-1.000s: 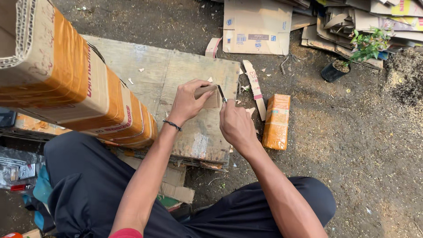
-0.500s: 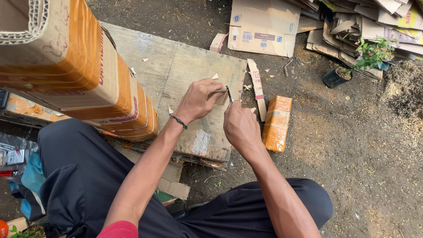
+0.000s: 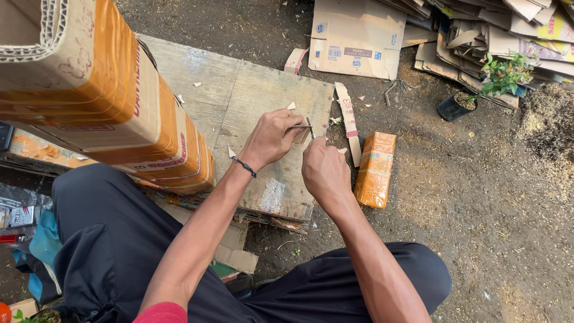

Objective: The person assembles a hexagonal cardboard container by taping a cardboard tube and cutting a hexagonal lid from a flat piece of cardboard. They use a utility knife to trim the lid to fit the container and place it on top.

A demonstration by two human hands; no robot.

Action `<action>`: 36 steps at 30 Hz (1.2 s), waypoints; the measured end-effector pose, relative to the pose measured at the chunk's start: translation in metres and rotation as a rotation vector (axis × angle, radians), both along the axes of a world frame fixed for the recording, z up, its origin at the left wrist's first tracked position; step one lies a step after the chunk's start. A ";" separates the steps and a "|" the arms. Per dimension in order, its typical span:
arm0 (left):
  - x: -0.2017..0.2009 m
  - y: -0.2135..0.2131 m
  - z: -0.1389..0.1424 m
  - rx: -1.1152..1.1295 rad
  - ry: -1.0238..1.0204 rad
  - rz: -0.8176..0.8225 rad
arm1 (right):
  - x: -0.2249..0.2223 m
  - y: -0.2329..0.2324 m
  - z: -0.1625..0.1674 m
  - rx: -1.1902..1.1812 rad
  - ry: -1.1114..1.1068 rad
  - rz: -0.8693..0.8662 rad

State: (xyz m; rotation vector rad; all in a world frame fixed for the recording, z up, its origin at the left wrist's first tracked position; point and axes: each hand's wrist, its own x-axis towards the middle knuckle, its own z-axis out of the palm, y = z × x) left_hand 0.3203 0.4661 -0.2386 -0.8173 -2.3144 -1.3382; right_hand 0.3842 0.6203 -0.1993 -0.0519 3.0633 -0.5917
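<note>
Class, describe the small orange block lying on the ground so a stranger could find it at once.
Find the wooden board in front of the seated person. Just off its right edge, on bare dirt, lies the orange block, beside a cardboard strip. It alone there is glossy and wrapped.

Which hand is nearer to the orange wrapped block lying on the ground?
Right. The right hand sits just beside the orange block, apart from it; the left hand is farther off, over the wooden board.

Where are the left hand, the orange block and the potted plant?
left hand (image 3: 272,137), head view, back of the hand.
orange block (image 3: 374,170), head view, middle of its top face.
potted plant (image 3: 452,107), head view, side of the black pot.
</note>
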 end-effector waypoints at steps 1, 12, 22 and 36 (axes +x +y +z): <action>0.001 0.001 0.000 -0.006 -0.008 -0.021 | -0.002 0.001 -0.003 -0.008 0.015 0.004; -0.005 -0.002 0.008 0.024 -0.028 0.052 | -0.005 -0.002 -0.017 -0.063 0.006 0.010; -0.010 -0.009 0.001 -0.092 -0.152 0.045 | -0.004 -0.008 -0.012 -0.050 -0.033 0.008; -0.012 -0.011 -0.004 -0.073 -0.129 -0.007 | -0.014 -0.009 -0.036 -0.028 0.024 0.030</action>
